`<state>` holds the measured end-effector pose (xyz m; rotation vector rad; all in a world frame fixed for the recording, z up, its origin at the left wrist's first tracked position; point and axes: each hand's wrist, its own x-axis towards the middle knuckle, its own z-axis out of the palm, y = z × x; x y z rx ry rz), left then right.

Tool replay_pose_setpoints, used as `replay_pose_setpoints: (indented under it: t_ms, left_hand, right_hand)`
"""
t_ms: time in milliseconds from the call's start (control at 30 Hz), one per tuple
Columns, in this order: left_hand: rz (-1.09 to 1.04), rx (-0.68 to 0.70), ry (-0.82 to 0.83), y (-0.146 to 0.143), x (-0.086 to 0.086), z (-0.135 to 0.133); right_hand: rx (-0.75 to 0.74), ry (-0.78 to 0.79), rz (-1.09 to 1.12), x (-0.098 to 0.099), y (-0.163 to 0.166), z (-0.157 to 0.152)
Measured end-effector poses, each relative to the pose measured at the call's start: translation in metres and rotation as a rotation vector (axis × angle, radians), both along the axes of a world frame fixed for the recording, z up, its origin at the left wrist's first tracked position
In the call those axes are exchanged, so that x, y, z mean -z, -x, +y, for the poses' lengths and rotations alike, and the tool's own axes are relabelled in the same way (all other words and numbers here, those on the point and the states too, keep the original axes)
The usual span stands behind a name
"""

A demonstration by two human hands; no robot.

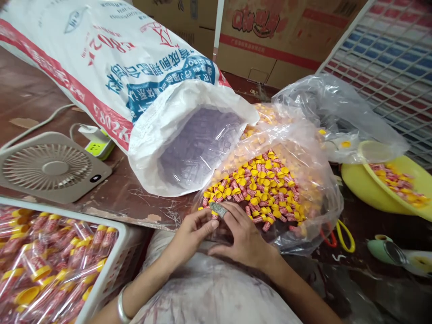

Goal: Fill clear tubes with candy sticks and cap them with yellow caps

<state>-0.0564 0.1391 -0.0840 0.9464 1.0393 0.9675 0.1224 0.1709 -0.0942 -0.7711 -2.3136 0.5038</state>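
Observation:
My left hand (pixel 191 230) is closed, thumb against fingers, at the near edge of the clear plastic bag (pixel 317 180). At its fingertips shows a small yellow-capped tube (pixel 213 213), partly hidden by fingers. My right hand (pixel 243 231) meets it from the right, thumb apart from the stretched fingers. Grey tape (pixel 218 209) wraps one right finger, which touches the yellow cap. Just beyond both hands, many small red-patterned tubes with yellow caps (pixel 259 189) lie heaped in the bag's mouth. Nearby, a white woven sack (pixel 145 166) lies with its mouth open, clear plastic tubes (pixel 202 148) inside.
A white basket (pixel 126 234) at the lower left holds filled clear tubes. Behind it stand a small fan (pixel 56 168) and a power strip (pixel 101 146). On the right are a yellow bowl (pixel 357 189), scissors (pixel 346 236), a tape dispenser (pixel 384 252) and a wire rack (pixel 388 85).

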Motion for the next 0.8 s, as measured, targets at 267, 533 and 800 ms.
replay_pose_setpoints:
  t_ms: [267, 533, 800]
  left_hand:
    - [-0.071, 0.082, 0.076, -0.004, 0.002, 0.012]
    - [1.358, -0.241, -0.476, 0.07, -0.022, 0.06]
    - [1.806, 0.094, -0.406, 0.058, -0.014, 0.087]
  right_hand:
    - [0.082, -0.146, 0.028, 0.005, 0.011, 0.007]
    - [0.326, -0.077, -0.085, 0.002, -0.027, 0.034]
    - [0.047, -0.178, -0.412, 0.027, 0.0, 0.026]
